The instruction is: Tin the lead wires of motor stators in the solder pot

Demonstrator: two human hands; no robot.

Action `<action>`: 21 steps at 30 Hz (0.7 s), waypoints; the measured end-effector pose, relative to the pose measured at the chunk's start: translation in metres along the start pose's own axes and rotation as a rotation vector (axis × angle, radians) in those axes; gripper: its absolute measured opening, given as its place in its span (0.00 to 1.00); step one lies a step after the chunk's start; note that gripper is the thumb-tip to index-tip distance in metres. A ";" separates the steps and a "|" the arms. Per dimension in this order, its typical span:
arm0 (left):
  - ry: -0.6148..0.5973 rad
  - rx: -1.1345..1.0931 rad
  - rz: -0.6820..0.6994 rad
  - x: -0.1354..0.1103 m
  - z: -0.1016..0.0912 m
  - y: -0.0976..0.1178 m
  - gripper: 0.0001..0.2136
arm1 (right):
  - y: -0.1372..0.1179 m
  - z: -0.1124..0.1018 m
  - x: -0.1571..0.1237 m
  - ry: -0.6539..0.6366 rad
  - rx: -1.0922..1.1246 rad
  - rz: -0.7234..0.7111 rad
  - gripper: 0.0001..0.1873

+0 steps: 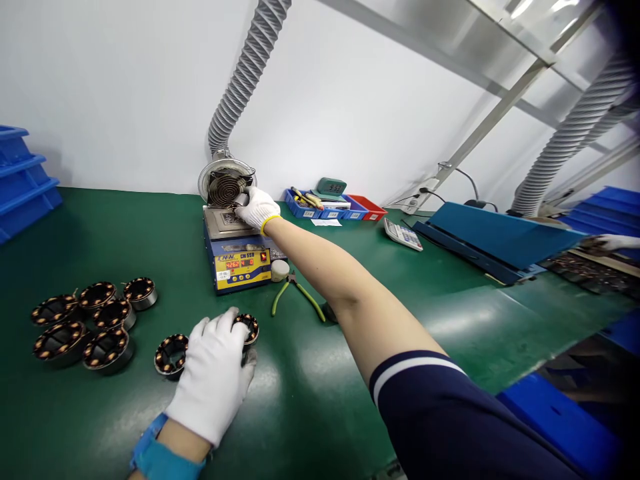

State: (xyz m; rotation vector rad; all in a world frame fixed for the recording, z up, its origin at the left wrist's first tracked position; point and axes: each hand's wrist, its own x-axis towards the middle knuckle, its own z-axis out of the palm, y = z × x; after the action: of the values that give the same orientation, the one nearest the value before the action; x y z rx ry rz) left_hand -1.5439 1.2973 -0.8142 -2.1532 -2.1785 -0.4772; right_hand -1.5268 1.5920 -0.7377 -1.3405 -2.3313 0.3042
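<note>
My left hand point(213, 373), in a white glove with a blue band at the wrist, is closed round a motor stator point(249, 327), a dark ring with copper windings. Just left of that hand a second stator point(171, 355) lies on the bench. Reaching far forward, my gloved right hand point(257, 208) is over the metal top of a blue and yellow solder pot point(240, 267) with a lit red display. Its fingers are pinched at the pot's opening, near a grey piece whose kind I cannot make out. A round fan guard point(227, 189) stands behind the pot.
Several stators point(107, 350) are grouped at left. Green-handled pliers point(295, 290) and a white round lid point(280, 270) lie beside the pot. Behind are small blue bins point(303, 208), a red bin point(367, 208) and a calculator point(403, 235). Another person's gloved hand point(613, 243) is far right.
</note>
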 end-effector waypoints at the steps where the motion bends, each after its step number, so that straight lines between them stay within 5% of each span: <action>1: -0.002 -0.001 0.007 0.000 0.000 0.000 0.10 | 0.000 0.000 0.000 0.000 -0.002 0.000 0.28; 8: 0.051 -0.072 0.101 -0.002 0.004 -0.001 0.11 | 0.000 -0.005 0.003 0.044 0.018 -0.027 0.27; 21: -0.036 -0.028 0.052 -0.001 0.004 0.000 0.13 | 0.004 0.000 0.000 0.071 0.062 -0.041 0.29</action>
State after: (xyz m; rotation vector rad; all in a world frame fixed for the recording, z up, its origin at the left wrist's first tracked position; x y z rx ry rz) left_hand -1.5437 1.2977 -0.8180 -2.2437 -2.1410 -0.4718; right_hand -1.5235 1.5942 -0.7391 -1.2525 -2.2693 0.3087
